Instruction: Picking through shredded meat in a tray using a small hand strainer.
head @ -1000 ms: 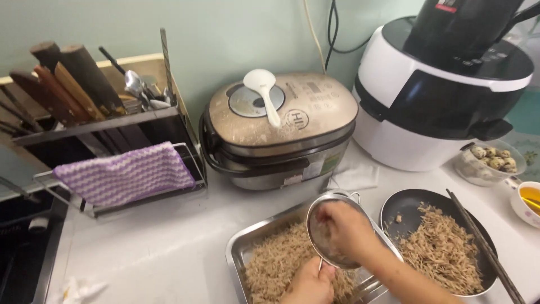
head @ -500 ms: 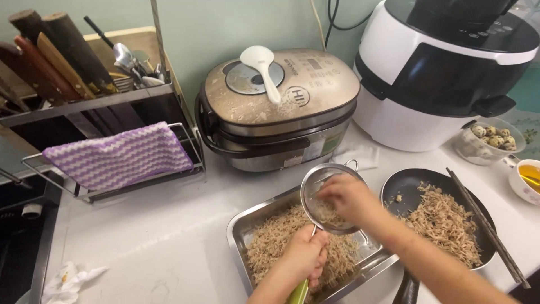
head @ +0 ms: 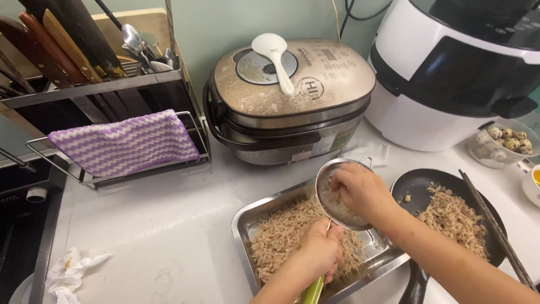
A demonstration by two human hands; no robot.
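1. Left hand point(head: 322, 247) closed round the green handle point(head: 313, 291) of a round metal mesh strainer point(head: 336, 194), holding it over the rectangular steel tray point(head: 247, 225) of shredded brown meat floss point(head: 275, 242).
2. Right hand point(head: 360, 188) is inside the strainer bowl, fingers curled down onto the shreds there; pinching or only pressing, cannot tell.
3. Change since a second ago: the left hand, then low on the tray with its grip unclear, now shows clamped on the handle. The strainer hangs over the tray's 2 o'clock corner. Camera view has also dropped closer to the counter.
4. Judgement: floss is being rubbed through the mesh into the tray, mid-way, since plenty remains unsieved.
5. Black round frying pan point(head: 416, 186) at 3 o'clock of the tray holds another pile of floss, dark chopsticks point(head: 495, 231) across its rim.
6. Champagne-coloured rice cooker point(head: 292, 101) with a white rice paddle point(head: 274, 53) on its lid at 12 o'clock.
7. Purple-white striped cloth point(head: 124, 141) on a wire rack at 10 o'clock; crumpled white tissue point(head: 70, 270) at 8 o'clock.
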